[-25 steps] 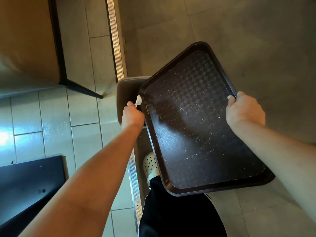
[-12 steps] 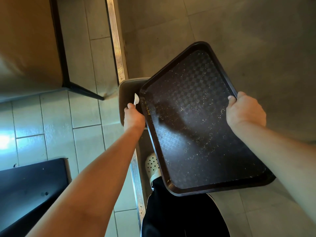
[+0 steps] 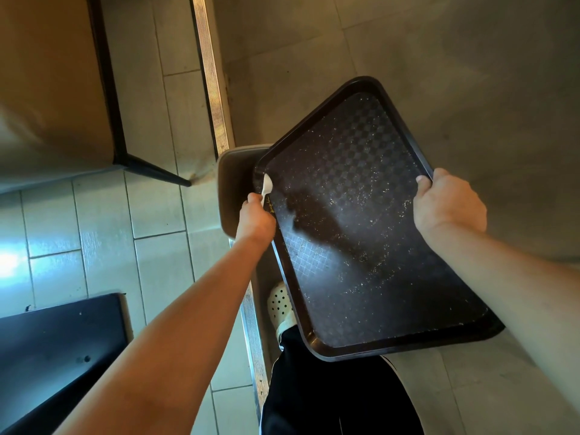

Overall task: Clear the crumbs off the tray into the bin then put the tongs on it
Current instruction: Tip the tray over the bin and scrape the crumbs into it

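Right hand [image 3: 449,205] clamped on the far edge of the crumb-speckled brown tray [image 3: 361,221], tilted over the grey bin [image 3: 232,180], left hand [image 3: 255,216] pinching a white plastic spoon [image 3: 266,187] against its near-left corner.

No readable text, labels, brands or numbers anywhere in view.

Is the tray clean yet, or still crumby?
Still crumby: pale crumbs speckle the tray across its middle and right side, while the left hand holds a white utensil at its left rim.
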